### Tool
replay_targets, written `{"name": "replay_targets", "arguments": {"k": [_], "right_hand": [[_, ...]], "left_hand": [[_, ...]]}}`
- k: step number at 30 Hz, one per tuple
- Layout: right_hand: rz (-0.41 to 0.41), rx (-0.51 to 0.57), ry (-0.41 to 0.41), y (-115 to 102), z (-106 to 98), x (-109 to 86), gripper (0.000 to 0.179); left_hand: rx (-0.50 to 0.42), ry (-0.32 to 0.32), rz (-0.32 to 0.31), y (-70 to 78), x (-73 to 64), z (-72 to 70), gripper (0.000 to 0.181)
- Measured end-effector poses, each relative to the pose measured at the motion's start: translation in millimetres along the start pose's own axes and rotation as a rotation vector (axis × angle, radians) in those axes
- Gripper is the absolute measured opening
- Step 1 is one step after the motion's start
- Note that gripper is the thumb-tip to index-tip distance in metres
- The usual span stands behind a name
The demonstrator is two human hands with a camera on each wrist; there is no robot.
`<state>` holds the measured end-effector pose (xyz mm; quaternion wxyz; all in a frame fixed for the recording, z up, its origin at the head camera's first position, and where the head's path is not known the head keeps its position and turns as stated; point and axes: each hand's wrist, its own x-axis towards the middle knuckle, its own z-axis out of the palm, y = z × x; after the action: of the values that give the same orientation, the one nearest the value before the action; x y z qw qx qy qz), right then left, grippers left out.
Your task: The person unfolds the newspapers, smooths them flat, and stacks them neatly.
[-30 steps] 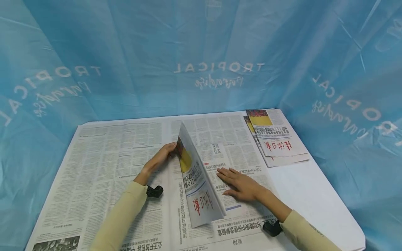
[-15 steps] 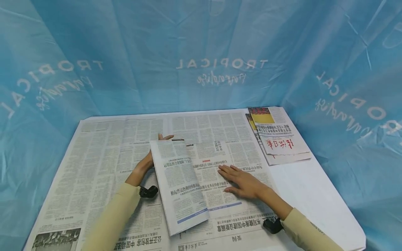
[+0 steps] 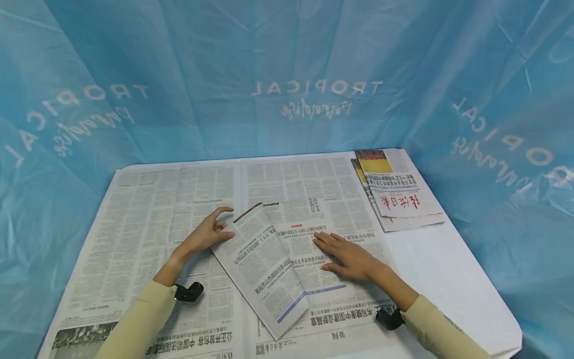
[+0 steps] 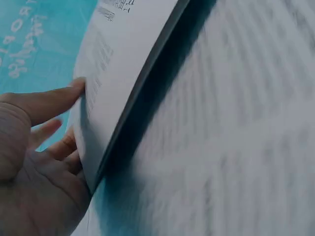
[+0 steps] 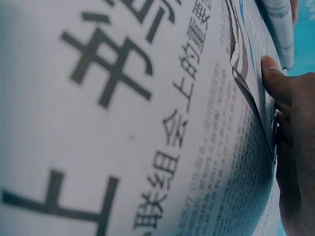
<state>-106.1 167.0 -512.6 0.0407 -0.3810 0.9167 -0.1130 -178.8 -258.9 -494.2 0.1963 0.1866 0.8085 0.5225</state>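
A small newspaper (image 3: 262, 264) lies opened out at an angle on larger newspaper sheets, its left part tilted toward the lower right. My left hand (image 3: 204, 237) is beside its upper left edge, fingers spread and slightly bent, thumb apart from them. In the left wrist view, the thumb and fingertips of that hand (image 4: 44, 147) are right at the paper's edge, pinching nothing. My right hand (image 3: 347, 257) rests flat, palm down, on the right part of the newspaper. The right wrist view shows its thumb (image 5: 275, 81) lying along the paper near a creased edge.
Large newspaper sheets (image 3: 139, 239) cover most of the white table (image 3: 453, 279). Two folded newspapers (image 3: 399, 194) with red lettering and a yellow picture are stacked at the back right. Blue curtains (image 3: 269, 124) with white lettering enclose the back and sides.
The left part of the newspaper, earlier raised upright by my left hand, has swung over to the left and come down. My left hand has let it go; my right hand stayed in place.
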Motion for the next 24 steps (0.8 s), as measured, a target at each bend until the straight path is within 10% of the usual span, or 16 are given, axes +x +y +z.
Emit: {"name": "replay_targets", "arguments": {"k": [9, 17, 24], "right_hand": [[0.045, 0.012, -0.042, 2, -3, -15.4, 0.071], [0.105, 0.074, -0.03, 3, 0, -20.8, 0.074], [-0.043, -0.089, 0.113, 2, -6, -20.6, 0.064]], "left_hand": [[0.385, 0.183, 0.03, -11.6, -10.6, -22.3, 0.013], [0.631, 0.264, 0.123, -23.4, -26.3, -28.8, 0.023], [0.89, 0.229, 0.385, -27.1, -44.5, -19.5, 0.05]]}}
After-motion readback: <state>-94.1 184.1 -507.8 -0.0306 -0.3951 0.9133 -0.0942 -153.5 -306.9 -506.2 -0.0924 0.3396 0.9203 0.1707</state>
